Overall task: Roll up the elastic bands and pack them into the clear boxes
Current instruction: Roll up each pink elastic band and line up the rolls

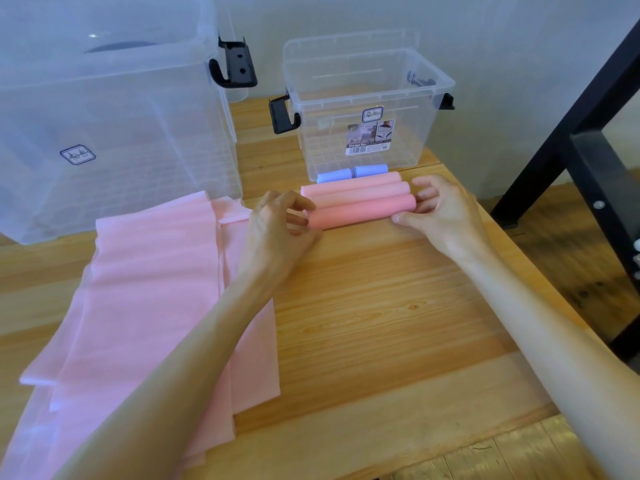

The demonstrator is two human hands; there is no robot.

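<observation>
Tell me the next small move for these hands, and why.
Probably lift the nearest pink roll into the small clear box. The left hand and right hand already hold its two ends, it looks fully rolled, and the box stands open just behind, seemingly empty, with three pink rolls waiting outside.

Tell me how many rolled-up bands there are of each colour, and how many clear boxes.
Pink rolls: 3, side by side on the table
Blue rolls: 2, between the pink rolls and the small box
Clear boxes: 2, one large, one small
Total: 7
</observation>
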